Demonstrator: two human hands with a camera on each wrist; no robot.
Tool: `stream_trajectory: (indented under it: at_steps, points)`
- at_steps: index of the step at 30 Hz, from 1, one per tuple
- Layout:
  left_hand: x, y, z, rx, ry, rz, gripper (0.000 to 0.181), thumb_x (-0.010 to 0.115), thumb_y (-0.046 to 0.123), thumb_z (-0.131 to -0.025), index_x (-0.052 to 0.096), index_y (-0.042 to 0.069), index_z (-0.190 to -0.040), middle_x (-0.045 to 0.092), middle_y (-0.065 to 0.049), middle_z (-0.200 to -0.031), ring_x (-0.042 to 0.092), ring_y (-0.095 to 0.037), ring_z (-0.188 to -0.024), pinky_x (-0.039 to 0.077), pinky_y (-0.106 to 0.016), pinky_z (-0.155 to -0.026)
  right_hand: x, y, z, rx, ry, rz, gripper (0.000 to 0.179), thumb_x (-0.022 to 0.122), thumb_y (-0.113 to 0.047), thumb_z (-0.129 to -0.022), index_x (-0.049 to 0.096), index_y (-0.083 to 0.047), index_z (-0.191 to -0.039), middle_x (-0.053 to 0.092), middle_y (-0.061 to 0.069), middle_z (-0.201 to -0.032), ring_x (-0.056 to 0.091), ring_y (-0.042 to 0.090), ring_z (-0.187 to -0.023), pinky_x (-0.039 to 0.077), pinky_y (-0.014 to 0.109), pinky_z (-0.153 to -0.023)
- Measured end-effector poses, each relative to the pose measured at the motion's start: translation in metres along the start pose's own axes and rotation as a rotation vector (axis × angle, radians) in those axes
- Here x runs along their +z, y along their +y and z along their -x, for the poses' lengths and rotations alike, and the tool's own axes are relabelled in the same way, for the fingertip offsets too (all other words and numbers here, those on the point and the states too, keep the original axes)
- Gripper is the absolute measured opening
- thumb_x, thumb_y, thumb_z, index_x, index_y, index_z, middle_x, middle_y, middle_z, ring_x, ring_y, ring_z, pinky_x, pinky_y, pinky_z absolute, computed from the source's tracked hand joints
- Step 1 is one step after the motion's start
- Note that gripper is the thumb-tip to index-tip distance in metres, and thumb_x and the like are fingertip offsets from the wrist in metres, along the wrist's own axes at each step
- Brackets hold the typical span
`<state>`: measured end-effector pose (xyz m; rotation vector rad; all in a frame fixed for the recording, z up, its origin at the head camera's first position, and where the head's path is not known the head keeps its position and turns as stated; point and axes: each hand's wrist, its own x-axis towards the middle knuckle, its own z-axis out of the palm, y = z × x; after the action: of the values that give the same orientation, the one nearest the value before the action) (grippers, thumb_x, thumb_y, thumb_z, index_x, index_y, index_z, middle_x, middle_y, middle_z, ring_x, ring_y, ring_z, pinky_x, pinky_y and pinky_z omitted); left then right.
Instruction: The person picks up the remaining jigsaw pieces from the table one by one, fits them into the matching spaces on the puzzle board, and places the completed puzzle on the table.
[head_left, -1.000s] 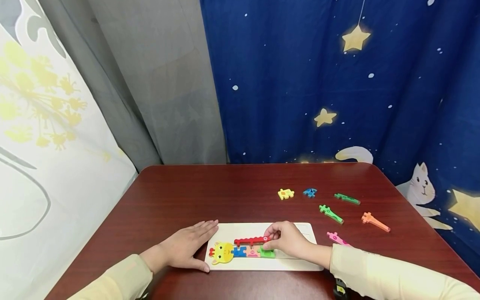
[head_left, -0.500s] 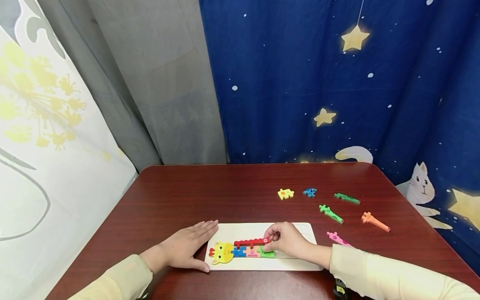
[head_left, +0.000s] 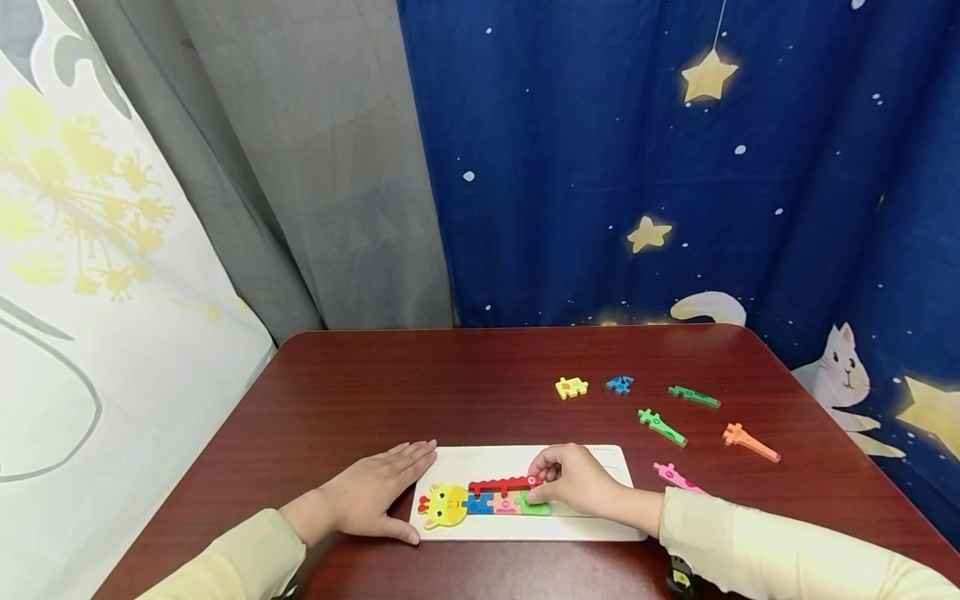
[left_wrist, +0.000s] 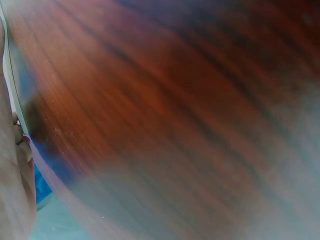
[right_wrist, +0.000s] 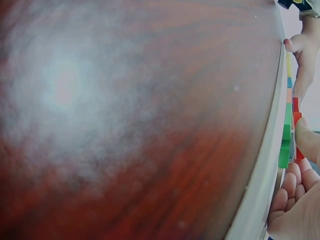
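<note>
A cream puzzle board (head_left: 480, 458) lies near the table's front edge. On it a yellow giraffe head (head_left: 446, 507) sits at the left, followed by blue (head_left: 478, 503), pink (head_left: 506, 503) and green (head_left: 536, 508) pieces in a row. My right hand (head_left: 576, 480) pinches the right end of a long red wavy-edged puzzle piece (head_left: 497, 484), held along the row's far side. In the right wrist view the red piece (right_wrist: 297, 120) stands beside the green one, between thumb and fingers. My left hand (head_left: 375, 492) rests with straight fingers at the board's left edge.
Loose puzzle pieces lie beyond and right of the board: yellow (head_left: 572, 388), blue (head_left: 620, 385), dark green (head_left: 694, 397), light green (head_left: 662, 427), orange (head_left: 752, 443) and pink (head_left: 675, 477), partly behind the right sleeve (head_left: 780, 533). Curtains (head_left: 555, 167) hang behind the table (head_left: 420, 375).
</note>
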<state>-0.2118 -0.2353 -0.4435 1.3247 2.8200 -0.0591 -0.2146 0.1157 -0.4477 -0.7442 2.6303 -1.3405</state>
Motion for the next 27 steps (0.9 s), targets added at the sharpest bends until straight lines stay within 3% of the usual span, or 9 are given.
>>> stream_trajectory:
  at_steps: [21, 27]
  points:
    - [0.0011, 0.0007, 0.0001, 0.003, 0.014, -0.013, 0.108, 0.039, 0.083, -0.08, 0.026, 0.005, -0.153, 0.023, -0.008, -0.159, 0.025, -0.024, -0.143, 0.028, -0.04, -0.113, 0.0006, 0.0022, 0.001, 0.003, -0.016, -0.028, 0.022, 0.088, -0.02, -0.07, 0.071, -0.012, -0.08, 0.056, -0.007, -0.069, 0.048, 0.009, -0.064, 0.043, 0.023, -0.057]
    - [-0.0003, 0.0013, -0.0003, -0.01, -0.007, -0.005, 0.108, 0.039, 0.083, -0.08, 0.025, 0.006, -0.154, 0.021, -0.007, -0.16, 0.024, -0.023, -0.144, 0.027, -0.039, -0.113, 0.0016, 0.004, 0.0002, -0.004, -0.022, 0.012, 0.023, 0.089, -0.023, -0.069, 0.07, -0.014, -0.079, 0.056, -0.009, -0.07, 0.048, 0.01, -0.066, 0.043, 0.024, -0.059]
